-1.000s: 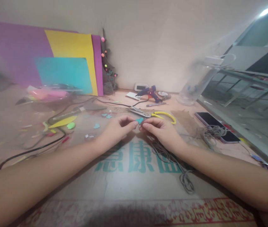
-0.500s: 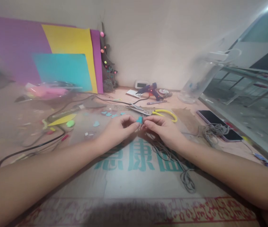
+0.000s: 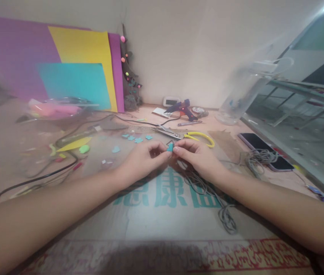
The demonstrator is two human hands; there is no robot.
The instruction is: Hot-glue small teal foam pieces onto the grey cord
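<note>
So there are two containers on this table [image 3: 145, 115], both see-through: at far left a clear plastic container [image 3: 83, 102] with some pink stuff [image 3: 55, 110] in it (too blurry to say what), and at far right a tall clear bottle [image 3: 232, 101] with a white lid, standing upright against the wall side; can't tell if there's anything inside. As for the actual work, a small blue piece [image 3: 170, 147] sits right between the two hands, in the middle of the scene. The left hand [image 3: 143, 158] has thumb and finger pinched on its left side, and the right hand [image 3: 199, 156] is pinched on it from the right, so both grips are narrow and the fingertips are almost meeting. It's just nearer than the yellow-handled scissors [image 3: 199, 135], which lie across the table right beyond the hands. More little blue cutouts [image 3: 138, 140] are lying off to the left, a bit farther out, and a tangled grey cord [image 3: 227, 221] runs down nearer, below the right hand. The glue gun [image 3: 182, 109] is on the far side, well apart from both hands.
</note>
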